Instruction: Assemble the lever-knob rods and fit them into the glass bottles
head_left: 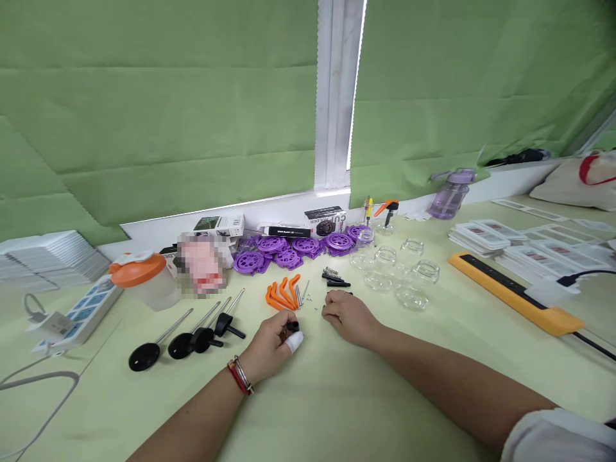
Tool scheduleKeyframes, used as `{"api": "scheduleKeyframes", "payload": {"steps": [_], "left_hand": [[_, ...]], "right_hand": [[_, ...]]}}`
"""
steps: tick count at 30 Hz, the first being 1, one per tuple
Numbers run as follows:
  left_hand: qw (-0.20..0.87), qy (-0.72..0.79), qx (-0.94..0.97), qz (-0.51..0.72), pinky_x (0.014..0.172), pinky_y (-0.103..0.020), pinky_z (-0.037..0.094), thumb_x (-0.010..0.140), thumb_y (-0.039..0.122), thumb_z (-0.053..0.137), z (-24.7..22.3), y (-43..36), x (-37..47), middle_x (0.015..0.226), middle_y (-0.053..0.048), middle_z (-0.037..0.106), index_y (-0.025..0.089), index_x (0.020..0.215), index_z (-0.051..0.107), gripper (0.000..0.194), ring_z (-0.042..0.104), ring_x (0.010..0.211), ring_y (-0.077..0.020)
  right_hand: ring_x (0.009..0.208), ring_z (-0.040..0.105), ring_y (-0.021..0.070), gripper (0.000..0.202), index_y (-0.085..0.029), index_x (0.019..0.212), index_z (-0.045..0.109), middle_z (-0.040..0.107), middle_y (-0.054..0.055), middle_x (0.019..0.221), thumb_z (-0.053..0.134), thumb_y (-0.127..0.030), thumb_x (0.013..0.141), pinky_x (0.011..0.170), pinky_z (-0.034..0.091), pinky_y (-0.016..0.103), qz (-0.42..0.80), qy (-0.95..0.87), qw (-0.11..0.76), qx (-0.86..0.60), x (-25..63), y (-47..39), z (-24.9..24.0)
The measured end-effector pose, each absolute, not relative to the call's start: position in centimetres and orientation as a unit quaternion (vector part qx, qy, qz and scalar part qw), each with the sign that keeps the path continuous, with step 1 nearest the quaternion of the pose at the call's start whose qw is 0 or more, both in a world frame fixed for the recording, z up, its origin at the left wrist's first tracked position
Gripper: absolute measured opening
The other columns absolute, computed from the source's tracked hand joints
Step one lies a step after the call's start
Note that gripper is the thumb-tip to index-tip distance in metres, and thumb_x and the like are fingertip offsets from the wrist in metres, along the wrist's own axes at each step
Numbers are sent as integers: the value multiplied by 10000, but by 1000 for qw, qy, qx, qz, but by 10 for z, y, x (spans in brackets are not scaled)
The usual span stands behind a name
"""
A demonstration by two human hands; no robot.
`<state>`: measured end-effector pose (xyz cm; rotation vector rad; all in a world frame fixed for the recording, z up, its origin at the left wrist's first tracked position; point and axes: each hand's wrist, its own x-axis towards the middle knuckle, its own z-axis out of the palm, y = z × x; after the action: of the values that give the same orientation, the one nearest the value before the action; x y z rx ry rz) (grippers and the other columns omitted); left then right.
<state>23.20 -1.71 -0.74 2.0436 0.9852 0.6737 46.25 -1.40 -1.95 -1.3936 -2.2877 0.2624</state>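
My left hand (274, 346), with a white wrap on the thumb, is closed on a small black part (292, 326). To its right, my right hand (349, 316) rests low over the table with fingers bent together; whatever is at its fingertips is hidden or too small to name. Just beyond it lie black parts and springs (333, 277). Several orange levers (283, 293) and thin metal pins (299, 298) lie between and beyond the hands. Black discs with metal rods (181, 345) are left of my left hand. Clear glass-like pieces (385, 264) stand beyond my right hand.
Purple wheel-shaped parts (289, 258) and boxes (325, 221) line the back. An orange-lidded cup (151, 285) and a white power strip (89, 314) are at left. At right are a yellow power strip (510, 292), stacked cards (481, 237) and a purple bottle (448, 199).
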Motion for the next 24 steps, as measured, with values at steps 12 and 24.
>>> {"api": "scheduleKeyframes", "payload": {"steps": [12,24], "left_hand": [[383,378,799,269,586,-221,364,814,287,515,-7,-18,234,702,23,478,176,862,489,124,428,619,-101],[382,352,806,284,631,-236,403,837,263,494,-7,-17,239,795,-23,574,162,910,519,127,497,691,-126]], "right_hand": [[826,540,173,167,-177,820,657,584,68,908,495,-162,861,713,428,302,119,-818,308,-470,444,-20,3],[786,535,150,170,-181,855,637,563,47,891,490,-100,829,694,440,272,186,-823,378,-381,419,-30,9]]}}
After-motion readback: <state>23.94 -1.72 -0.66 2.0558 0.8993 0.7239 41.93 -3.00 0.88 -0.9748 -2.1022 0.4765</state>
